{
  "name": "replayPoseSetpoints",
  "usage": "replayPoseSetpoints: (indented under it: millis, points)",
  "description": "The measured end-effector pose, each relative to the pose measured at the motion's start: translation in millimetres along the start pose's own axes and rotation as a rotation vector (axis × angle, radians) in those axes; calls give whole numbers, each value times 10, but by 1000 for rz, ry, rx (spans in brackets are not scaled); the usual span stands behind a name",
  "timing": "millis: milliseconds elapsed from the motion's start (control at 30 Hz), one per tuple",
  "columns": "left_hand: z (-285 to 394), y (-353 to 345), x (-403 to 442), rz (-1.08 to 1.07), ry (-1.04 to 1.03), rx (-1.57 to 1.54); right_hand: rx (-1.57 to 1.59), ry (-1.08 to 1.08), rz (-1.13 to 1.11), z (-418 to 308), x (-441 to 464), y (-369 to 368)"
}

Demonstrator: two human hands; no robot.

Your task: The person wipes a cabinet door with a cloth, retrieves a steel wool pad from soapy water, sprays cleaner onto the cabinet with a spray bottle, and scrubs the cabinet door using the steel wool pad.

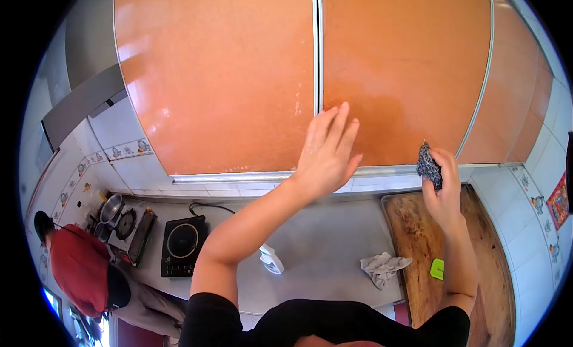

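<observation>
In front of me are the orange doors of a wall cabinet [221,78], with whitish marks along the lower part. My left hand [327,150] is raised by the cabinet's lower edge, near the gap between the doors. Its fingers are stretched out and hold nothing; whether they touch the door I cannot tell. A dark grey scouring pad [428,167] is gripped between the thumb and fingers of my right hand [443,189], at the bottom of the right door.
Below lies a metal counter [322,233] with an induction cooker [182,241], a white spray bottle [271,260] and a crumpled cloth [385,268]. A wooden board [415,219] bears a green item [437,268]. At left, a person in red [77,263] stands by a gas stove [132,230].
</observation>
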State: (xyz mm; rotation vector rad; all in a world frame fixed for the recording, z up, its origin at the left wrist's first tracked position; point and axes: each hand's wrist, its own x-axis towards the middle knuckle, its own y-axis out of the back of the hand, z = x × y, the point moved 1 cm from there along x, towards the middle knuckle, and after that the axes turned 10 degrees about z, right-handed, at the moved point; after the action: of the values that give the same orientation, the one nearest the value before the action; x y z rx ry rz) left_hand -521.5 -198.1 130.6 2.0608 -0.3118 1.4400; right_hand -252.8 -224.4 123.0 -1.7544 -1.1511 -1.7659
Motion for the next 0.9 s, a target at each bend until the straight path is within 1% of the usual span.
replayPoseSetpoints:
  millis: [67,167,300,400,467,667,767,867,900]
  points:
    - [-4,39,-32,67,93,12,17,-49,-17,95,-77,5]
    - [15,24,-12,99,148,74,38,-101,-35,220,-185,8]
    - [59,-80,15,113,220,4,90,-173,-36,375,-313,31]
    - [111,-130,32,121,269,-23,84,-152,-40,420,-356,69]
    - [129,-175,48,130,300,-34,88,-184,-55,462,-401,110]
    - [191,-273,126,237,414,-126,73,-213,-36,542,-570,265]
    - [154,-268,170,244,355,-137,47,-247,-36,573,-642,329]
    - [197,-220,192,162,317,-161,44,-283,-34,632,-735,379]
    - [203,-208,177,179,320,-133,50,-294,-34,664,-766,385]
